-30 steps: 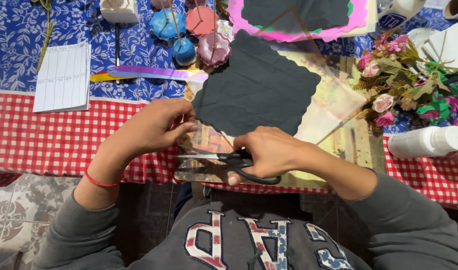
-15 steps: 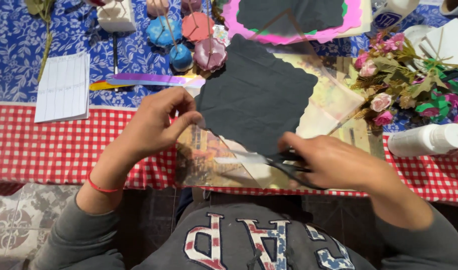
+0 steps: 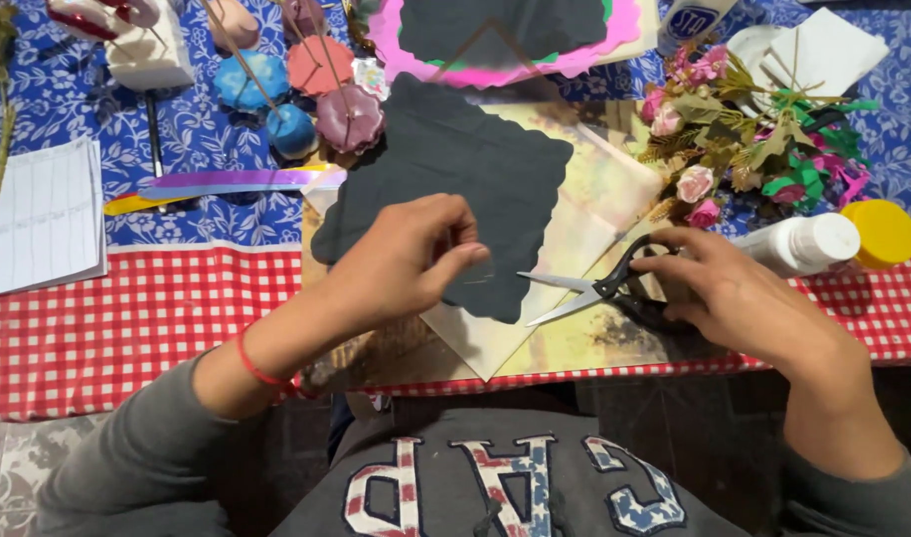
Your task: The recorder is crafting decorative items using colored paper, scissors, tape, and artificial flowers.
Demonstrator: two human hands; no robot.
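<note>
Two hands over one sheet, seen from the head camera looking straight down. My left hand point(image 3: 406, 261) hangs just above the near edge of the black wavy-edged paper point(image 3: 455, 189), fingers curled in with thumb and fingertips pinched together; whether a thin scrap sits between them I cannot tell. I judge it sits there to steady the sheet close to where the blades come in.

My right hand point(image 3: 739, 298) holds the black-handled scissors point(image 3: 599, 288), fingers through the loops, blades parted and pointing left toward the paper's lower right edge — tips just beside that edge, not touching it as far as I can see. The paper lies flat on a pale yellowish printed board point(image 3: 584, 328), which overhangs the red checked tablecloth point(image 3: 127, 318), so the cutting edge is close to me.

Off to the right, near my scissor hand, lie a white glue bottle point(image 3: 798, 244) with a yellow cap point(image 3: 881, 232) beside it, and a bunch of artificial flowers point(image 3: 744, 149). Further back — well apart from both hands — sits another black shape on a pink sheet point(image 3: 505, 40), and at the far left a white lined paper point(image 3: 48, 214).
</note>
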